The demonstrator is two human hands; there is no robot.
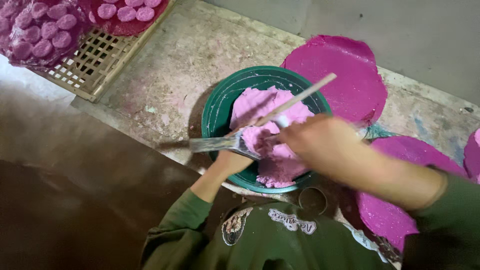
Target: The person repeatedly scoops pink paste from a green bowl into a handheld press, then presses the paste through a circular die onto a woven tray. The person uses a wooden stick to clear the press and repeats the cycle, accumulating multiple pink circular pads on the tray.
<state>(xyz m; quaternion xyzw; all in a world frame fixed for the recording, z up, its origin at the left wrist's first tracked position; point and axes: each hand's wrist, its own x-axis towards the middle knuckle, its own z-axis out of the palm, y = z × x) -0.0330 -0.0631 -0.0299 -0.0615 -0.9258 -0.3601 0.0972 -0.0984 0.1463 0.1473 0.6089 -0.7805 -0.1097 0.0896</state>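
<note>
Head view only.

Green bowl [220,107] mid-scene on the stained counter [165,75], part-filled with pink paste [265,107] heaped toward the right and near side. Looks soft, wet, sticky; probably slumps and smears rather than lifting clean, so better scooped than pinched. Likely heavy for its bulk.

Left hand [231,161] at the near rim of the bowl, fingers curled shut around the handle end of a flat metal scraper [215,144]. Blade runs left out over the rim, blurred. Inner end sits against the paste, just near of the heap's middle. Scraper stiff, thin, likely slick with paste; handle end is the sane grip.

Right hand [320,140] over the right side of the bowl, motion-blurred. Fingers appear closed on the low end of a pale wooden stick [305,95], which angles up and far-right across the paste. Exact grip hard to tell through blur. Stick light, rigid. Paste directly under and left of these fingers, touching or nearly so.

Round magenta discs [345,70] on the counter far-right and right of the bowl, flat, probably fragile at the edges. Wooden lattice rack [95,60] far-left, carrying small pink pucks [42,30]. Small ring mould [313,200] near the bowl's near edge.
</note>
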